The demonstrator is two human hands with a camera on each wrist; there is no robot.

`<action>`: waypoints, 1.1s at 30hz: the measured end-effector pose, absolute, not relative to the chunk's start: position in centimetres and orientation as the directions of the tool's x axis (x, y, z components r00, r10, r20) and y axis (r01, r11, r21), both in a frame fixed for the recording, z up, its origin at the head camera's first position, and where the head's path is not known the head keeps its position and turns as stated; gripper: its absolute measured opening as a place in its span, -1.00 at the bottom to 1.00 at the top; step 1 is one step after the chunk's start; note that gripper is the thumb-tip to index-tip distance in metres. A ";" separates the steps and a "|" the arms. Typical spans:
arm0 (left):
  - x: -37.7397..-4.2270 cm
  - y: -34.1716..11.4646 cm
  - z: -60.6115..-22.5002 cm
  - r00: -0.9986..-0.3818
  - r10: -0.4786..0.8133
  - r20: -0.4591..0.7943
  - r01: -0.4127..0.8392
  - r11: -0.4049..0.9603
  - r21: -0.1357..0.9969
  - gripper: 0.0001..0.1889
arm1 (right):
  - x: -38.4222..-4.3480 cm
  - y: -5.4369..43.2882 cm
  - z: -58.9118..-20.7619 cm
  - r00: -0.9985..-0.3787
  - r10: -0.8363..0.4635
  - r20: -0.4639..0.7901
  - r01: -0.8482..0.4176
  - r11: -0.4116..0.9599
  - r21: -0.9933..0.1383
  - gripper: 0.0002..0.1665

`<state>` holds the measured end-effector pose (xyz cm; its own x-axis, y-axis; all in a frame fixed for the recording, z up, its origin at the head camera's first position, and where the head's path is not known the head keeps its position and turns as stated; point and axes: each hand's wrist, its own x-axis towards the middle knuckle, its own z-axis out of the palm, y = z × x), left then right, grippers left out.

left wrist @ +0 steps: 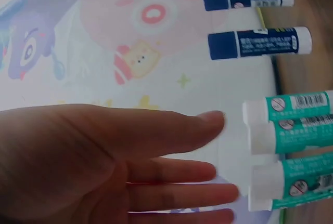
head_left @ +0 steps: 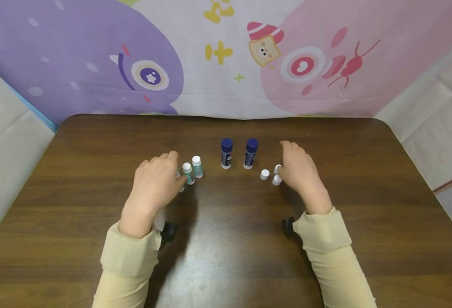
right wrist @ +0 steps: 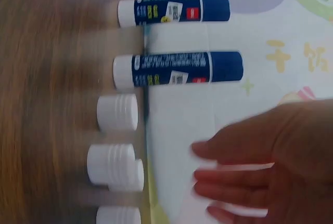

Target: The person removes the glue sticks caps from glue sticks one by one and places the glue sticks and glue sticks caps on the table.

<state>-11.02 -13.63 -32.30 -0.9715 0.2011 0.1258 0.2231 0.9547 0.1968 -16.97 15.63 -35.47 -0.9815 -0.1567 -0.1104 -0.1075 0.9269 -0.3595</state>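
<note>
My left hand [head_left: 154,182] hovers at several teal glue sticks with white caps, such as one glue stick [head_left: 197,167] standing upright; it partly covers the row. In the left wrist view its thumb and fingers are extended, apart from the teal glue sticks [left wrist: 304,108]. Over on the right, my right hand [head_left: 302,171] is above several small white caps [head_left: 264,174], hiding some in the head view. The right wrist view shows its fingers extended with nothing between them, beside the ribbed white caps [right wrist: 117,112].
Two dark blue glue sticks, a left one [head_left: 226,154] and a right one [head_left: 250,154], stand upright between the hands. Behind the brown wooden table [head_left: 226,256] hangs a cartoon-printed cloth [head_left: 195,98]. Dark wrist devices [head_left: 168,233] sit under the sleeves.
</note>
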 end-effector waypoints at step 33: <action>-11.4 -8.5 -35.2 -0.845 0.402 0.353 0.471 0.871 0.136 -0.60 | -16.4 12.1 -37.4 -0.840 -0.442 0.315 -0.531 0.792 -0.303 -0.54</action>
